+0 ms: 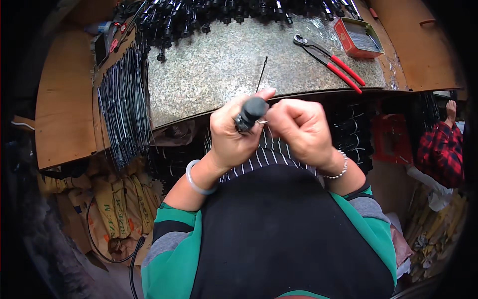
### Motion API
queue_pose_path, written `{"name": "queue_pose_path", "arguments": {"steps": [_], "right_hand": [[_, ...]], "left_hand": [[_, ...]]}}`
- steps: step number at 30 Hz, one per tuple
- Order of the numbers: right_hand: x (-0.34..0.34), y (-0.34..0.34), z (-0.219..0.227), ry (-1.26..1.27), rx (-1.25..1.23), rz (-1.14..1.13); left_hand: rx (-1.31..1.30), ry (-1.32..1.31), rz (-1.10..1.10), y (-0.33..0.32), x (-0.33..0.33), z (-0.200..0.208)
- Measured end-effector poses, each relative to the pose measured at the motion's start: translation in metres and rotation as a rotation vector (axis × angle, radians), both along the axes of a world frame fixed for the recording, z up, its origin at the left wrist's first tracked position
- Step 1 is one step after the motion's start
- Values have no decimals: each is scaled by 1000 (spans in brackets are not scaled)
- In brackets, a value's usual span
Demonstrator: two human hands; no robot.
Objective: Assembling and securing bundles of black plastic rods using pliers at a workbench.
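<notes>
My left hand (233,130) is closed around a black umbrella handle (254,107), whose round end faces up. A thin dark rod (262,74) sticks out beyond the fingers, over the table's near edge. Close beside it, my right hand (301,130) is curled with thumb and forefinger pinched together. A small silvery glint shows between the hands; what the right fingers hold is too blurred to make out. Both hands are in front of the table's near edge, above my lap.
Red-handled pliers (332,65) and a red box of thin metal pieces (359,39) lie on the speckled tabletop (199,74). Black umbrella frames (199,15) are heaped at the back; dark ribs (122,107) hang off the left edge. Another person's checked sleeve (442,149) shows at right.
</notes>
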State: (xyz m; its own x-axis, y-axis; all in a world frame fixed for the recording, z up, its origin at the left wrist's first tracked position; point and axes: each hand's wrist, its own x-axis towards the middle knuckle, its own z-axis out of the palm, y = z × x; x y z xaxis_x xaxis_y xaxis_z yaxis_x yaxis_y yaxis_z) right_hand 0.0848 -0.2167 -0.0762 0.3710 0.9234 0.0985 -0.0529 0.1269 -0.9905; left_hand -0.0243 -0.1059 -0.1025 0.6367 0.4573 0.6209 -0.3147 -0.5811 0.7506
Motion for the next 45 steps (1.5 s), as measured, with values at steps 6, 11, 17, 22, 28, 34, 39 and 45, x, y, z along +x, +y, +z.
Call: {"name": "queue_pose_path", "arguments": {"steps": [6, 11, 17, 22, 28, 34, 39, 45], "right_hand": [[130, -16, -47, -1640, -151, -689], [156, -30, -60, -1655, -298, -466], [108, -46, -14, -66, -196, 123], [65, -35, 6, 8, -255, 366], [57, -32, 12, -333, -217, 386], [56, -27, 12, -645, -110, 344], [53, -27, 12, -724, -79, 289], [55, -34, 18, -436, -306, 440]], "left_hand": [[-541, 56, 79, 9, -13, 17], [-608, 19, 75, 15, -8, 16], [-523, 136, 139, 21, -6, 7], [-642, 123, 174, 19, 0, 7], [-681, 130, 185, 18, -2, 4], [-713, 136, 175, 18, -5, 6], [-624, 149, 106, 21, -7, 0], [-610, 136, 19, 16, -9, 7]]}}
